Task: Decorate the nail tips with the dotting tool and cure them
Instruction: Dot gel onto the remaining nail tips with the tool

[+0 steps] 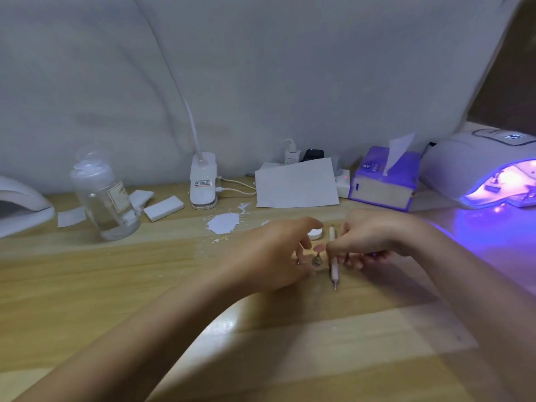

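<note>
Home nail desk (makeshift): lit curing lamp, tissue box.

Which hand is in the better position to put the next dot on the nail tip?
Right. The right hand already grips the dotting tool, right beside the nail tip on its small stand. The left hand holds no tool and sits by the stand, probably steadying it.

Dim, soft and blurred throughout. Violet glow spills from the curing lamp right of the fingers across the tabletop; wide-angle bending curves the edges.
</note>
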A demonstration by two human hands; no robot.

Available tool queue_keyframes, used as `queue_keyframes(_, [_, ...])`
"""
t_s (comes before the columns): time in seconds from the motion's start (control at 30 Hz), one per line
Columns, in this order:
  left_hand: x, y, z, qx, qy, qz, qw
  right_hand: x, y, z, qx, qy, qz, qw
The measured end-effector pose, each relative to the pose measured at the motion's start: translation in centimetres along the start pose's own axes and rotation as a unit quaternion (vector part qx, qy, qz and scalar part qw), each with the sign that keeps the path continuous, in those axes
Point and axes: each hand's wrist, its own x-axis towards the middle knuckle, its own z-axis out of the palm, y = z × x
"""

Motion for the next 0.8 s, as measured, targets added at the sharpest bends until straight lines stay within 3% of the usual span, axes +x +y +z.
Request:
queue_keyframes(0.13, [-2.1,-1.8,-1.5,0.000,0.064,-0.001,0.998,-0.6,0.6,-1.3,0.039,0.018,-0.008,0.999])
queue_keyframes(0.23, [-4.0,-3.5,-2.5,-0.008,0.100,-0.010,0.995,-1.1,1.1,-2.6,0.164,0.063,-0.057,0.983])
queue_keyframes(0.37, [-5.1,-4.8,-2.1,-0.049,0.102,-0.056,0.992,-1.4,0.6,-2.9,0.393,0.073,-0.160,0.903])
queue_keyframes(0.43, [-5.1,-5.0,-1.6,-0.072,0.087,-0.076,0.991,-1.3,0.1,-2.6,0.450,0.067,-0.193,0.869])
queue_keyframes(0.6, [-4.4,-5.0,-0.9,-0.087,0.092,-0.081,0.989,-0.4,-0.9,-1.6,0.525,0.096,-0.239,0.811])
queue_keyframes(0.8, [-3.8,-4.5,0.0,-0.112,0.139,-0.092,0.980,1.0,-1.3,0.1,0.474,0.213,-0.246,0.818])
